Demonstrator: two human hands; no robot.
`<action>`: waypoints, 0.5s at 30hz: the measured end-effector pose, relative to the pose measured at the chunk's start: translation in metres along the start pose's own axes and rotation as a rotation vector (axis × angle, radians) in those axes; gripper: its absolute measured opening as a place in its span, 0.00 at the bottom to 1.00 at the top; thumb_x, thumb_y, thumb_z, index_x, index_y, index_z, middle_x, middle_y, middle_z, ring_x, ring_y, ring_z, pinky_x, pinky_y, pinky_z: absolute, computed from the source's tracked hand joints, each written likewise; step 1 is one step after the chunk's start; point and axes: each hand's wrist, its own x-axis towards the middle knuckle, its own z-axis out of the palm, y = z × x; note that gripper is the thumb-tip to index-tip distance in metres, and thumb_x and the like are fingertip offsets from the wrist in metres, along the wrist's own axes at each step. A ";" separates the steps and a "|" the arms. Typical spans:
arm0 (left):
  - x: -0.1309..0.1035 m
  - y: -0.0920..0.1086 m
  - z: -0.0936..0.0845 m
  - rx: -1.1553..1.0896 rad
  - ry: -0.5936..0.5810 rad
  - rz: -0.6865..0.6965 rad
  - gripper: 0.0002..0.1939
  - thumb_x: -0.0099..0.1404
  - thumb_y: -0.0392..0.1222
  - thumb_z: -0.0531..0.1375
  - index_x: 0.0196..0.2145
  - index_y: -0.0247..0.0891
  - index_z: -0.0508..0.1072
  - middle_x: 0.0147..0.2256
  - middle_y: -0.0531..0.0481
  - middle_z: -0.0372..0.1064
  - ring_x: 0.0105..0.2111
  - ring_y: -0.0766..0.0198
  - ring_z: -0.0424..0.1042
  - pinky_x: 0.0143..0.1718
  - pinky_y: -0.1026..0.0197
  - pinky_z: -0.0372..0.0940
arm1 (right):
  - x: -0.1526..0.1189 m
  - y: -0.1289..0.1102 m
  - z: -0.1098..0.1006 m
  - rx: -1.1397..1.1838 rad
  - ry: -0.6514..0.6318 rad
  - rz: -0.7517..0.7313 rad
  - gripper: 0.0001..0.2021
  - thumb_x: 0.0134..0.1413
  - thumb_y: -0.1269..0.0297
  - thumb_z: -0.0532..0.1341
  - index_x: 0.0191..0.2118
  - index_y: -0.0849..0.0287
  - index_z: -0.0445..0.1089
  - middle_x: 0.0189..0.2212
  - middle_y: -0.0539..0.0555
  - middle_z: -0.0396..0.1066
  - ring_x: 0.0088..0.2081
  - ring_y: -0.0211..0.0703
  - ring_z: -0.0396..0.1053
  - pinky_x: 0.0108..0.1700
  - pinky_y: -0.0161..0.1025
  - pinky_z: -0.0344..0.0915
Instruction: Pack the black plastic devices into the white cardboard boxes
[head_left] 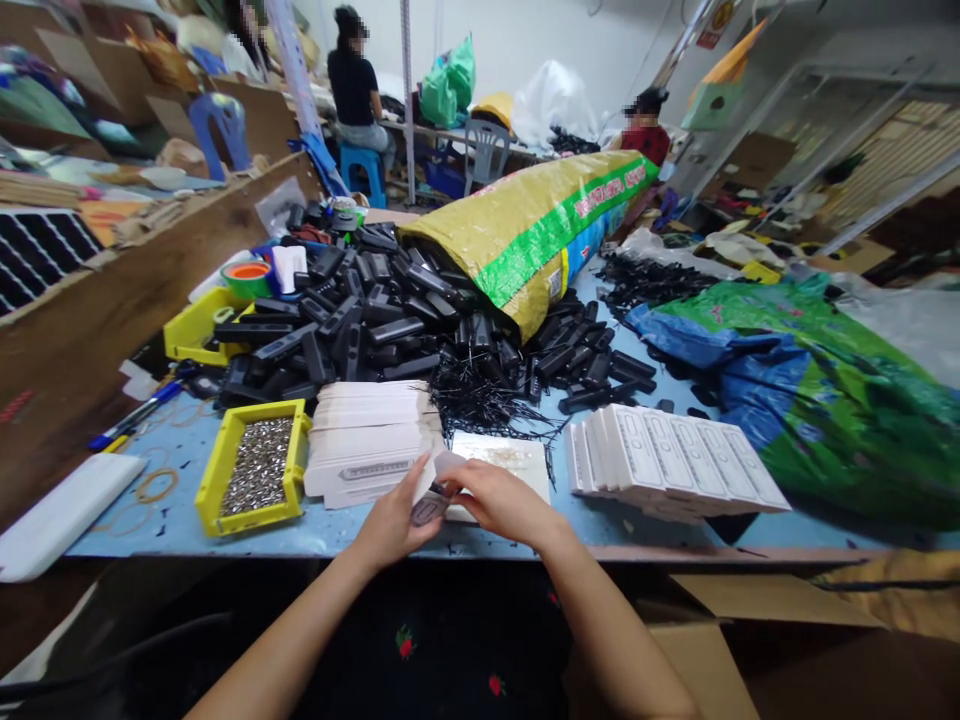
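Observation:
My left hand (391, 527) is closed around a small white printed box (427, 510), tilted up with a flap raised, just above the table's front edge. The curled fingers of my right hand (501, 497) meet at the box's opening. Something dark shows between them, too small to name. Behind my left hand lies a stack of flat white printed cartons (367, 440). A pale block or pad (517, 460) lies behind my right hand. To the right stand several filled-out white boxes (675, 455) in a row.
A yellow bin (214, 470) of small metal parts (259, 465) stands left. Black plastic casings (360, 310) spill from a yellow woven sack (495, 225), with thin black pieces (484, 395) before them. A green-blue sack (847, 390) lies right; an open cardboard box (697, 640) sits below the edge.

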 end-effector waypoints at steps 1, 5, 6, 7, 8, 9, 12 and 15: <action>0.000 -0.002 0.000 -0.019 0.013 0.027 0.37 0.58 0.43 0.58 0.62 0.42 0.47 0.56 0.40 0.60 0.52 0.53 0.66 0.50 0.53 0.63 | 0.002 0.005 0.005 0.089 0.080 0.036 0.18 0.53 0.67 0.61 0.51 0.52 0.66 0.43 0.54 0.69 0.46 0.44 0.66 0.50 0.43 0.63; 0.000 -0.010 0.002 -0.061 0.023 0.090 0.25 0.58 0.44 0.60 0.51 0.40 0.59 0.48 0.43 0.66 0.48 0.55 0.68 0.50 0.53 0.63 | 0.006 0.029 0.046 0.558 0.403 0.249 0.27 0.50 0.54 0.63 0.55 0.54 0.61 0.46 0.56 0.68 0.42 0.41 0.69 0.47 0.42 0.67; 0.001 -0.010 0.003 -0.082 0.024 0.082 0.26 0.56 0.44 0.60 0.51 0.40 0.58 0.47 0.42 0.66 0.47 0.55 0.69 0.49 0.52 0.64 | 0.006 0.032 0.059 0.638 0.407 0.267 0.27 0.51 0.52 0.62 0.55 0.54 0.62 0.46 0.56 0.69 0.42 0.42 0.70 0.47 0.42 0.67; 0.002 -0.009 0.004 -0.113 0.021 0.070 0.30 0.55 0.43 0.61 0.53 0.39 0.55 0.47 0.41 0.66 0.46 0.55 0.70 0.48 0.51 0.64 | 0.006 0.034 0.071 0.680 0.396 0.252 0.26 0.51 0.50 0.62 0.54 0.55 0.64 0.48 0.57 0.69 0.45 0.44 0.69 0.49 0.44 0.66; 0.003 -0.008 0.005 -0.150 0.011 0.052 0.35 0.54 0.43 0.62 0.56 0.39 0.50 0.48 0.40 0.66 0.46 0.55 0.70 0.48 0.51 0.64 | 0.006 0.035 0.080 0.685 0.398 0.213 0.25 0.51 0.49 0.61 0.53 0.55 0.67 0.49 0.57 0.69 0.49 0.46 0.68 0.53 0.46 0.64; 0.004 -0.006 0.006 -0.191 0.001 0.031 0.41 0.54 0.42 0.62 0.60 0.38 0.44 0.48 0.40 0.66 0.45 0.54 0.70 0.48 0.50 0.64 | 0.007 0.034 0.086 0.664 0.424 0.163 0.23 0.51 0.48 0.61 0.50 0.55 0.70 0.50 0.57 0.69 0.52 0.48 0.66 0.55 0.47 0.61; 0.007 0.000 0.008 -0.261 -0.042 -0.045 0.52 0.54 0.39 0.61 0.63 0.40 0.27 0.47 0.42 0.68 0.44 0.55 0.72 0.48 0.49 0.64 | 0.007 0.034 0.086 0.570 0.430 0.060 0.16 0.51 0.52 0.62 0.43 0.53 0.75 0.49 0.56 0.70 0.52 0.49 0.67 0.56 0.47 0.60; 0.006 -0.003 0.011 -0.219 0.001 -0.017 0.51 0.56 0.40 0.62 0.63 0.41 0.29 0.48 0.41 0.67 0.46 0.55 0.71 0.49 0.49 0.64 | 0.008 0.041 0.074 0.664 0.456 0.217 0.17 0.54 0.52 0.60 0.47 0.53 0.72 0.45 0.55 0.73 0.46 0.47 0.71 0.50 0.46 0.66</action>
